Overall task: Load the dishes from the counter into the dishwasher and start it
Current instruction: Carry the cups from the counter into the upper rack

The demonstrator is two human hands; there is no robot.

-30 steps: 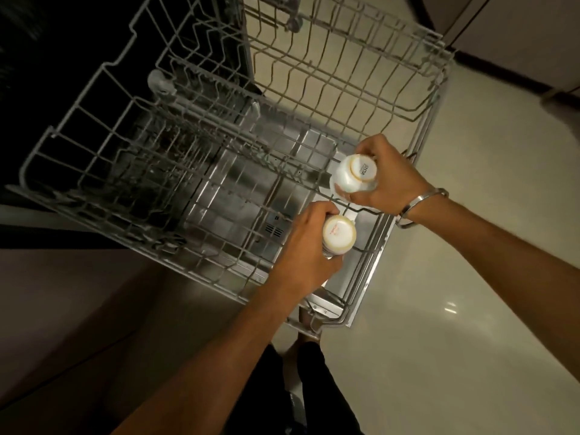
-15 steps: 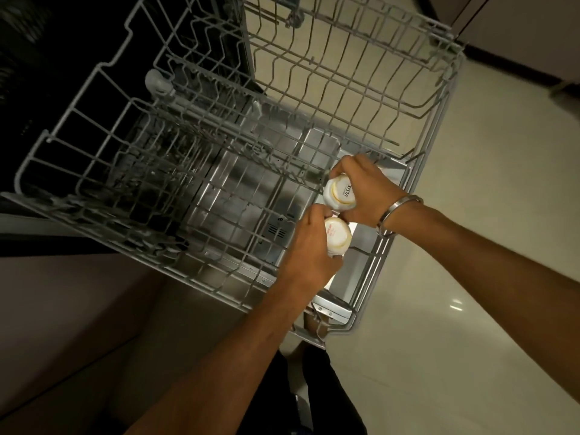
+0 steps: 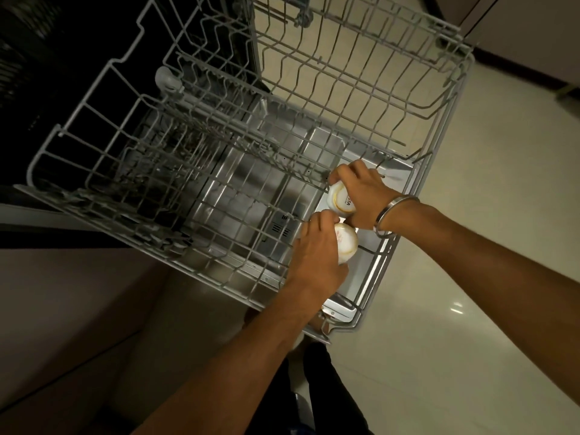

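While my left hand (image 3: 317, 255) gripped one inverted cup (image 3: 346, 243), my right hand (image 3: 361, 196) gripped the other cup (image 3: 342, 200) just beyond, both over the rack (image 3: 381, 271) corner.

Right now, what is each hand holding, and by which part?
The left hand grips a white cup by its side wall, base up. The right hand grips a second white cup likewise, over the dishwasher rack.

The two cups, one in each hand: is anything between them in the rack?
In the head view, nothing lies between the left hand's cup and the right hand's cup; only the tips of the left hand and right hand crowd the narrow gap.
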